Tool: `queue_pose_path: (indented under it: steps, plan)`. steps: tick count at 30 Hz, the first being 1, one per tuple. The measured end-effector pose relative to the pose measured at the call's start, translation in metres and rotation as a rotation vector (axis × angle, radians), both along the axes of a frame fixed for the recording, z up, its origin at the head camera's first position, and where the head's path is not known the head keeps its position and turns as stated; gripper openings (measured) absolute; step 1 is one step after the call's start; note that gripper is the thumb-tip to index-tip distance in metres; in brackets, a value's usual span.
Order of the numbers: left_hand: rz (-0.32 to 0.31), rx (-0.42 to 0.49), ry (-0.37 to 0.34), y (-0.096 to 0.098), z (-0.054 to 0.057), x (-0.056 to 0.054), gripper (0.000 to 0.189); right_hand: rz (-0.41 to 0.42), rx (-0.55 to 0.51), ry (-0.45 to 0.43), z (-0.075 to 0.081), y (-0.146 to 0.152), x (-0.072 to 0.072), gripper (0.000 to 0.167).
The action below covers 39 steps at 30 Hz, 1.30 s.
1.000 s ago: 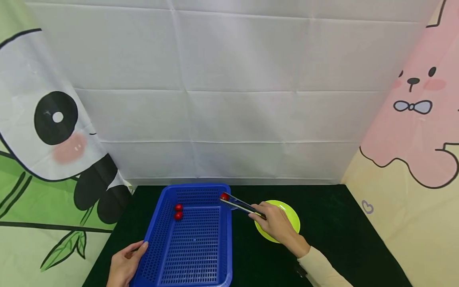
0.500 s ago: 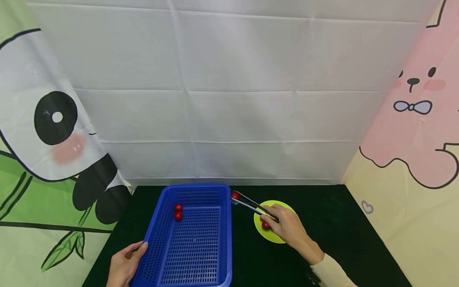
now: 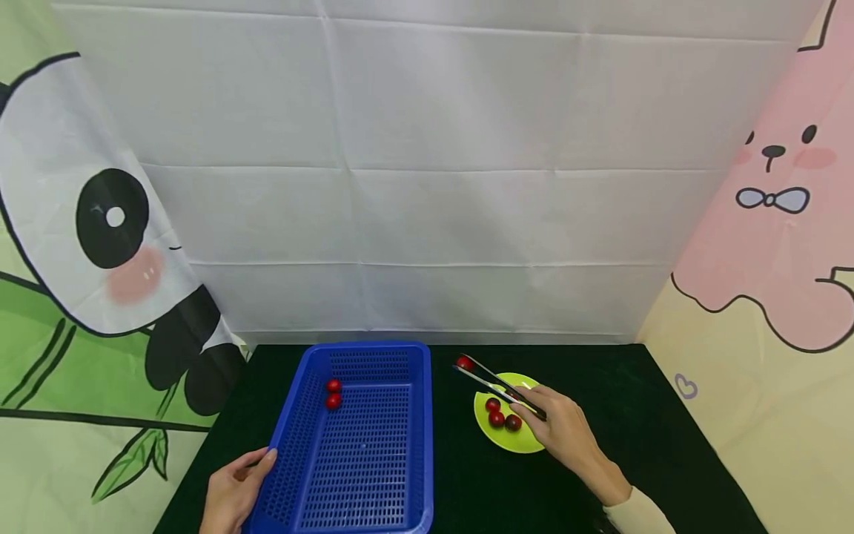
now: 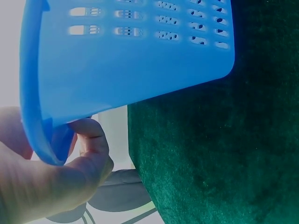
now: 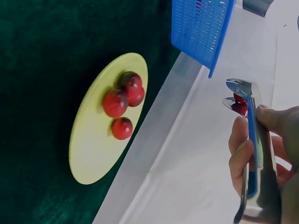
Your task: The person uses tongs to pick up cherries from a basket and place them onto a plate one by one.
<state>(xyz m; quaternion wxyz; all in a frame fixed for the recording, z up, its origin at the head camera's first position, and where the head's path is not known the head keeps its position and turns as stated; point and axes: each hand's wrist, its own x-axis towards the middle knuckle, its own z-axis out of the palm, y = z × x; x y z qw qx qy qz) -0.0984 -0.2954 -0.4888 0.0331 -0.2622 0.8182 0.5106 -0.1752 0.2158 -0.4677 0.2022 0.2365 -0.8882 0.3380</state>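
Note:
My left hand [image 3: 233,486] pinches the left rim of a blue plastic basket [image 3: 430,460], thumb and fingers on either side of it in the left wrist view. My right hand [image 3: 567,430] grips metal tongs [image 5: 266,186], whose tips hold a small round red fruit [image 3: 465,363] above the dark cloth between basket and plate. Inside the basket lie two more red fruits [image 3: 333,401] against its left side. Several red fruits with dark patches [image 5: 115,103] rest on a yellow-green plate [image 3: 520,443], below and left of the right hand.
Dark green cloth [image 3: 467,489] covers the table. A white sheet [image 3: 440,215] hangs behind it, with a panda-printed curtain [image 3: 60,282] on the left and a pink bear print [image 3: 767,245] on the right.
My right hand has moved rightward with the tongs and the fruit, from over the basket's right rim toward the plate, uncovering fruits on the plate. My left hand stays on the basket.

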Motion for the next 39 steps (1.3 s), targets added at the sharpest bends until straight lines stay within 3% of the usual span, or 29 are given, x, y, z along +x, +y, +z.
queue_pose_path:
  steps: [5, 17, 27, 39]
  plan:
    - [0.001, -0.013, 0.009, 0.001, -0.001, 0.000, 0.077, -0.018, -0.002, -0.003, -0.005, 0.008, 0.004, 0.030]
    - [0.004, 0.015, -0.012, -0.003, -0.003, 0.000, 0.088, -0.098, 0.038, -0.057, -0.013, 0.025, 0.013, 0.031]
    - [-0.008, 0.018, -0.015, -0.002, 0.000, 0.000, 0.084, -0.133, 0.037, -0.027, -0.024, 0.047, 0.020, 0.028]
    - [0.006, 0.028, -0.025, -0.003, -0.002, 0.000, 0.089, -0.191, 0.073, -0.103, -0.032, 0.067, 0.028, 0.029]
